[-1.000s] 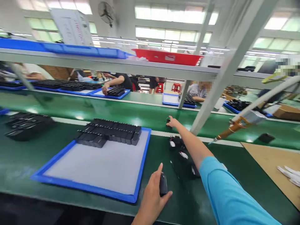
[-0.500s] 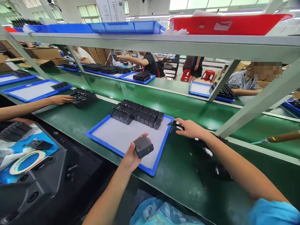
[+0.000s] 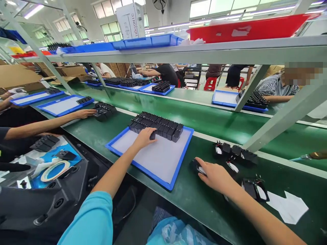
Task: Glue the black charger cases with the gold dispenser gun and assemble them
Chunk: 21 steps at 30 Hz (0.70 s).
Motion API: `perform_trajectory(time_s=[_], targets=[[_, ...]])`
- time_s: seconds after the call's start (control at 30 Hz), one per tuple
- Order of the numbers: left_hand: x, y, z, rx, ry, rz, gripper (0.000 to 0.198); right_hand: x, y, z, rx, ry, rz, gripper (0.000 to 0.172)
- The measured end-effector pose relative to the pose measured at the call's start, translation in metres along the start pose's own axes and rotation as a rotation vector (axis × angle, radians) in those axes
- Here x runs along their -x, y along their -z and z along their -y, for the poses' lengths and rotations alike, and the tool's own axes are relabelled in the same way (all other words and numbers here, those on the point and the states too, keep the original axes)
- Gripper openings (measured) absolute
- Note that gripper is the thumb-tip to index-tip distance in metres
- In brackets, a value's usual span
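My left hand (image 3: 145, 139) is closed around a black power adapter (image 3: 153, 135) at the front of the rows of black adapters (image 3: 163, 126). These rows stand at the back of a blue-rimmed tray (image 3: 176, 177) with a white bottom. Right of the tray, low over the green bench, my right hand (image 3: 213, 174) grips a small black piece with a white part (image 3: 197, 166); the fingers partly cover it. Beyond that hand lie several black adapter pieces (image 3: 236, 150) with prongs and white parts. Another black piece (image 3: 254, 189) sits near my right forearm.
A white paper scrap (image 3: 288, 207) lies at the right. On the left a co-worker's hand (image 3: 88, 113) touches a cluster of black adapters (image 3: 104, 110). A tape roll (image 3: 55, 170) rests on a blue surface. A shelf with a red bin (image 3: 250, 29) spans above; a slanted post (image 3: 278, 117) stands right.
My left hand has carried the adapter from over the tray's front to the rows at the back. My right hand has moved from the tray's right edge down toward the bench. The view has shifted.
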<state>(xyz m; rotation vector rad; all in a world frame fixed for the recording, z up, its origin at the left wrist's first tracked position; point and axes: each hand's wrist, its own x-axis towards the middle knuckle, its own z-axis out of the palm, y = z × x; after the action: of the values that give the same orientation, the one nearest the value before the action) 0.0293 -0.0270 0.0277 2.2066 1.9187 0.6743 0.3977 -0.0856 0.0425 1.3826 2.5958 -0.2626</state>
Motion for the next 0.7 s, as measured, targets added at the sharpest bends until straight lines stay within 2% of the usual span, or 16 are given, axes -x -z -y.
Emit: perform_trajectory(time_s=[0.13,0.23,0.3,0.37,0.4,0.47,0.53,0.6,0.63,0.67,0.7], targets=[[-0.014,0.007,0.011,-0.094,0.013,-0.024,0.057,0.007,-0.011,0.003,-0.096,-0.046,-0.069,0.064],[-0.010,0.008,0.009,-0.207,0.043,-0.098,0.066,0.020,-0.016,0.002,-0.326,-0.039,-0.094,0.078],[0.001,0.004,-0.004,-0.216,0.038,-0.173,0.065,0.034,-0.016,-0.003,-0.545,-0.018,-0.115,0.084],[0.021,-0.002,-0.030,-0.095,0.016,-0.242,0.060,0.051,-0.012,-0.012,-0.757,-0.016,-0.220,0.074],[0.035,-0.008,-0.048,0.007,0.004,-0.248,0.056,0.061,-0.009,-0.019,-0.837,-0.035,-0.325,0.065],[0.067,-0.023,-0.088,0.267,0.001,-0.149,0.053,0.079,-0.002,-0.039,-0.923,-0.125,-0.656,0.046],[0.096,-0.045,-0.129,0.527,0.042,0.005,0.054,0.095,0.003,-0.067,-0.910,-0.276,-1.122,0.036],[0.116,-0.069,-0.163,0.662,0.102,0.144,0.071,0.108,0.003,-0.105,-0.826,-0.410,-1.598,0.034],[0.121,-0.080,-0.175,0.692,0.130,0.206,0.081,0.113,0.001,-0.126,-0.768,-0.445,-1.785,0.036],[0.122,-0.090,-0.184,0.707,0.154,0.256,0.091,0.117,-0.002,-0.148,-0.706,-0.473,-1.904,0.040],[0.120,-0.097,-0.191,0.712,0.173,0.293,0.098,0.122,-0.005,-0.170,-0.676,-0.515,-1.947,0.045]])
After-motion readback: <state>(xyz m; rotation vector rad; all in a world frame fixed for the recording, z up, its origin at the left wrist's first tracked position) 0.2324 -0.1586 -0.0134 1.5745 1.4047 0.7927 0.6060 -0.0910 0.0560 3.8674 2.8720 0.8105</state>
